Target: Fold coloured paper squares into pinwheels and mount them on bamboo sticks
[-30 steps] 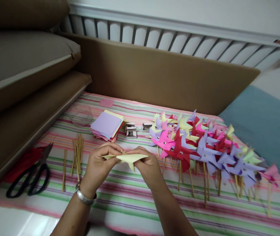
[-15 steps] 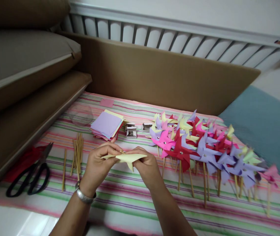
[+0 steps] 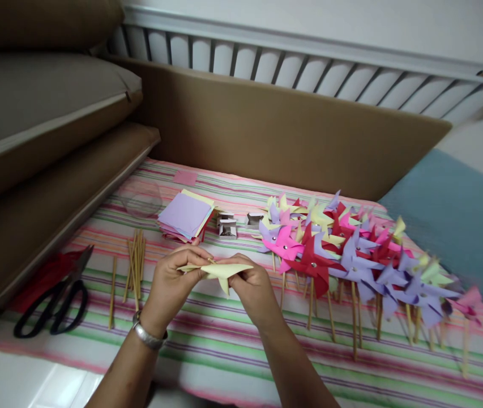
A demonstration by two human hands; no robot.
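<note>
hands: left hand (image 3: 172, 283) and right hand (image 3: 253, 286) pinch yellow pinwheel (image 3: 219, 272) (stick between) | finished pinwheels (image 3: 351, 249) beside

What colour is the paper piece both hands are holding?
Pale yellow: the folded paper piece sits between the left hand and right hand, clearest in the head view.

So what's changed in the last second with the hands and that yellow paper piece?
Almost nothing. Both the left hand and the right hand still pinch the yellow pinwheel between their fingers at the same spot over the striped cloth. The scissors, sticks and paper stack lie as before; only the view shifted slightly.
</note>
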